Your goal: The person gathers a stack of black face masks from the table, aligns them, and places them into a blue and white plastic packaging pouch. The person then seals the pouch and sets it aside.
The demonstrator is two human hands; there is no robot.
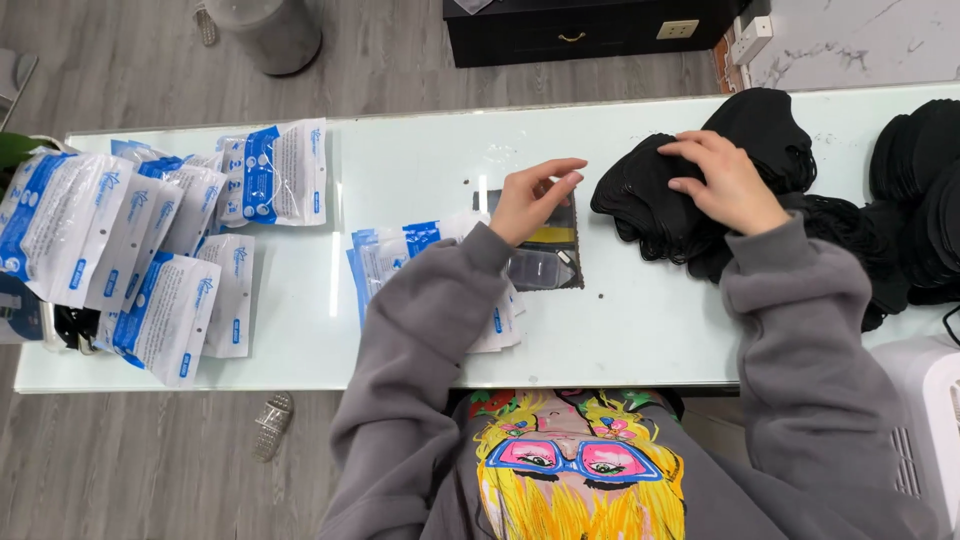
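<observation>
Hidden: a dark packet (545, 250) lies mostly under the left hand (532, 197), mid-table; its contents are unclear.
Left hand: fingers loose, resting on the packet, clasping nothing.
Right hand (725, 180): fingers spread, pressing the black masks (650, 200) near the table's (420, 170) far right edge.
Pouches: blue-white sealed pouches (150, 250) piled at the left end, contents unseen.

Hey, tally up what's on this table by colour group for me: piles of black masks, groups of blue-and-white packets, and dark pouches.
Black mask piles: 2, one under the right hand at, one at the table's right edge
Blue-and-white packet groups: 2, left and centre
Dark pouches: 1, by the left hand
Total: 5
</observation>
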